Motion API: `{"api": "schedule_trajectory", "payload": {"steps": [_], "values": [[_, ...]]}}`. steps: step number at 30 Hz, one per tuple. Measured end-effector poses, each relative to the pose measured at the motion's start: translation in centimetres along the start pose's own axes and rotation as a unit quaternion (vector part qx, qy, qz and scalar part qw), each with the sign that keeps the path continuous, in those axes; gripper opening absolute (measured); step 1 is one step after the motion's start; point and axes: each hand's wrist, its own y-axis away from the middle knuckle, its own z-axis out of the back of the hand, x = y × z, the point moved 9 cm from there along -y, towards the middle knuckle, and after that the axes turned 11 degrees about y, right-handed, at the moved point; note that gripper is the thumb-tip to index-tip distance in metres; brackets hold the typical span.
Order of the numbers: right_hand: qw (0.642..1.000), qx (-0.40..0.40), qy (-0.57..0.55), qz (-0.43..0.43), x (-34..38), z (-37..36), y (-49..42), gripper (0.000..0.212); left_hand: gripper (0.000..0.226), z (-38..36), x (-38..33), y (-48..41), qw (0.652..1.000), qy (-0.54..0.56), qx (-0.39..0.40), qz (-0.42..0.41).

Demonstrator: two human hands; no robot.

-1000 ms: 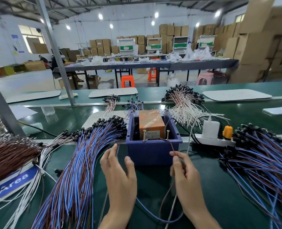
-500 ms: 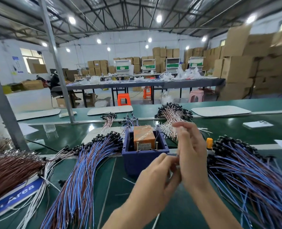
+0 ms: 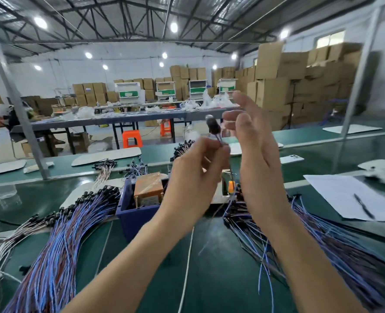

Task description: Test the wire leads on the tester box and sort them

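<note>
Both hands are now sitting up at eye level instead of down at the blue bin [image 3: 128, 213] like a second ago. Head is tilting up too, so more of the hall is showing.

Left hand [image 3: 193, 177] is pinching one wire lead [image 3: 213, 128] just under its black capped end. Cap is pointing up, tail is hanging down toward the belt, blurred. Right hand [image 3: 254, 154] is hanging open, fingers straight, just beside the cap; can't tell if a fingertip is touching it. Tester box [image 3: 149, 188] is sitting in the bin, below and left of the hands, nothing touching it.

Reading this as an inspect step: eyeballing the cap end around the probe test.

Doing it well:
- keeping the pinch low so the tip is staying visible
- rolling the lead between the fingers to see all round
- keeping the tail off the right bundle [image 3: 322, 245] so it isn't snagging
- dropping it on the correct side after, left bundle [image 3: 63, 245] or right, never mixing

Which pile is taking passes, I can't tell.
</note>
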Motion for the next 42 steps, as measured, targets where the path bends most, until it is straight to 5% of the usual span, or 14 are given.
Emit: {"api": "schedule_trajectory", "payload": {"steps": [6,9,13,17,22,26,29,31,35,42], "values": [[0.984,0.118,0.025,-0.131,-8.0,1.8,0.5,0.027,0.014,-0.8,1.7,-4.8,0.974,0.192,-0.078,0.086],[0.978,0.093,-0.008,-0.187,-11.4,4.6,0.8,0.033,0.016,-1.8,4.7,-6.0,0.964,0.207,-0.100,0.131],[0.968,0.078,0.192,-0.144,-14.1,9.3,0.8,0.027,0.025,-4.4,10.9,-5.8,0.951,0.201,-0.099,0.213],[0.911,0.153,0.361,-0.128,-17.0,11.1,2.0,0.025,0.027,-8.1,17.4,-4.3,0.937,0.171,-0.079,0.294],[0.799,0.205,0.533,-0.188,-22.2,12.8,3.8,0.025,0.029,-12.9,24.2,-2.8,0.926,0.092,-0.007,0.365],[0.729,0.253,0.588,-0.241,-25.7,13.5,5.4,0.026,0.043,-15.2,26.8,-2.2,0.927,-0.056,0.111,0.353],[0.703,0.235,0.630,-0.230,-26.2,13.7,5.4,0.032,0.053,-14.6,27.6,-2.4,0.931,-0.099,0.123,0.328],[0.715,0.175,0.640,-0.221,-25.6,14.0,4.7,0.032,0.052,-13.8,27.6,-2.6,0.936,-0.060,0.102,0.333],[0.794,0.096,0.577,-0.162,-23.2,10.5,3.3,0.025,0.043,-12.0,25.7,-2.9,0.939,0.028,0.111,0.324],[0.896,0.102,0.431,-0.021,-18.1,-4.1,5.0,0.020,0.044,-3.7,20.2,-2.3,0.968,0.016,0.134,0.210]]}}
